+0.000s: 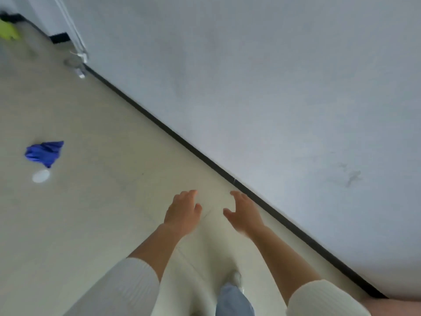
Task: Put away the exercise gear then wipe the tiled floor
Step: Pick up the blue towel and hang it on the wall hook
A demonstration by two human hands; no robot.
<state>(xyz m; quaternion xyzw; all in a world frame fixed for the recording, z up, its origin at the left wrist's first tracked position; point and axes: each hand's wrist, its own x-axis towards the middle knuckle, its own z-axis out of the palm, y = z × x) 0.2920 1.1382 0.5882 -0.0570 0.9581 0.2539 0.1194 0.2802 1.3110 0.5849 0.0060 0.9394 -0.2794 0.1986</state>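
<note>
My white sleeves (127, 290) and one shoe (235, 278) sit lowest in view. Over the tiled floor (91, 224), my left hand (182, 213) and right hand (243, 215) reach forward side by side, apart, fingers loosely spread, holding nothing. The right hand is near the black skirting (182, 140) under the pale wall (273, 87). Well off to the left, a crumpled blue cloth (44, 152) lies on the floor, a white disc (41, 176) just beside it. Farthest, a blurred yellow-green object (8, 31); I cannot tell what it is.
</note>
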